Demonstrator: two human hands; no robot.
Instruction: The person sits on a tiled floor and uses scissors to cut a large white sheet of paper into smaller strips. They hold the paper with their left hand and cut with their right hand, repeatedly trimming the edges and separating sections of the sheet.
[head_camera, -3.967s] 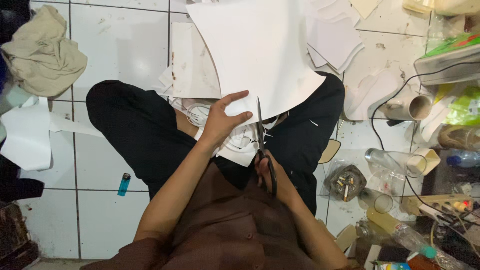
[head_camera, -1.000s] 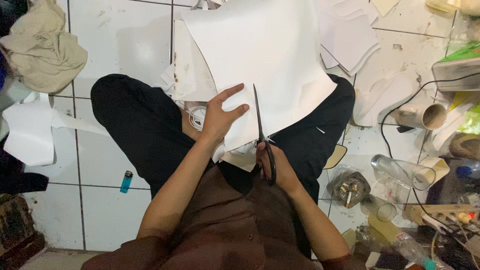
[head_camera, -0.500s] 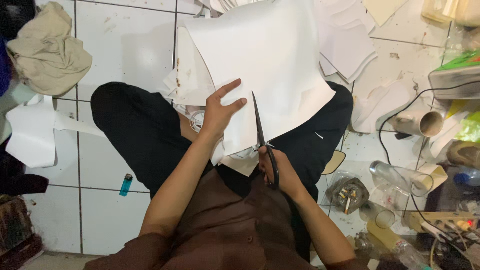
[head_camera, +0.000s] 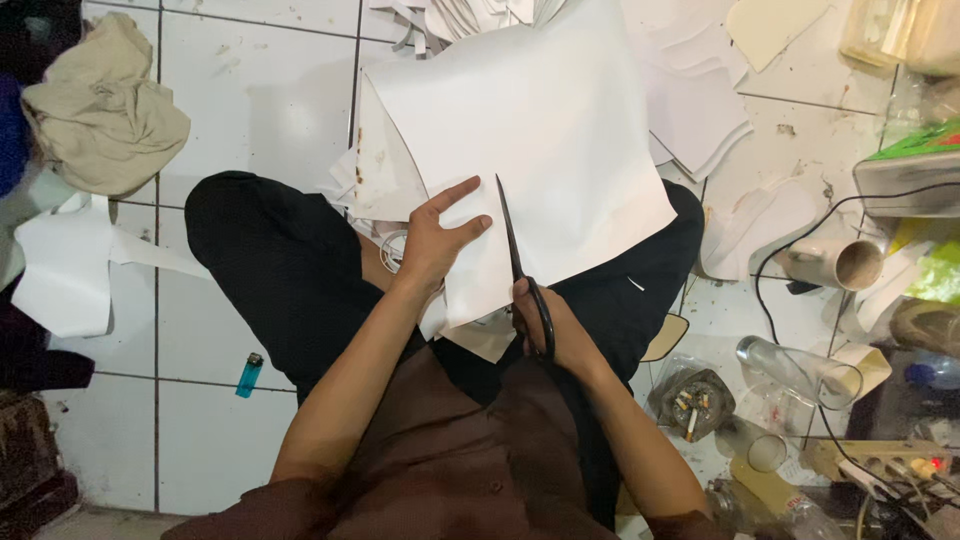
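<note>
My right hand (head_camera: 548, 325) is clamped around the handles of the black scissors (head_camera: 522, 262), whose blades point away from me and lie in a cut running into the near edge of the large white sheet (head_camera: 540, 120). My left hand (head_camera: 437, 240) sits just to the left of the blades, fingers spread flat and pressing the sheet down over my lap, thumb pointing toward the scissors. The sheet extends away from both hands, across my black trousers (head_camera: 280, 270) and onto the tiled floor (head_camera: 240, 70). Smaller white offcuts (head_camera: 695, 100) lie beyond and to the right of my right hand. Well to the left of my left hand a blue lighter (head_camera: 249, 374) lies on the floor, and farther off a crumpled beige cloth (head_camera: 100, 110). To the right of my right hand stand an ashtray with cigarette butts (head_camera: 690, 400) and a clear bottle on its side (head_camera: 785, 368)
</note>
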